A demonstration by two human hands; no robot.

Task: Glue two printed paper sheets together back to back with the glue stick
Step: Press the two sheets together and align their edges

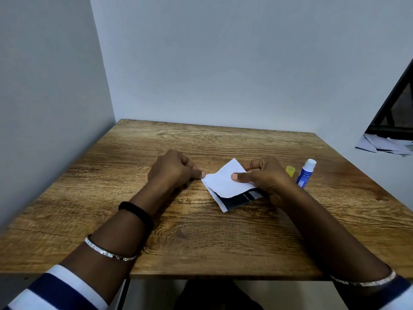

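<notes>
While the left hand point(172, 168) pinches the left corner of the top sheet point(224, 181), the right hand point(267, 175) grips its right edge, thumb on top, fingers seemingly curled beneath. It lies over the printed sheet point(234, 201)

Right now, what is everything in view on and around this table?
table: one, brown wood, set in a grey-walled corner.
white sheet: one, blank side up, mid-table, over the printed sheet.
printed sheet: one, dark with white edge, underneath.
glue stick: one, blue, uncapped, upright, right of the sheets.
cap: one, yellow, beside the glue stick.
loose papers: a pile, white, far right, off the table.
hair tie: one, black, left wrist.
bangles: two, silver, one per wrist.
left hand: pinches the white sheet's left corner.
right hand: holds its right side, thumb on top.
</notes>
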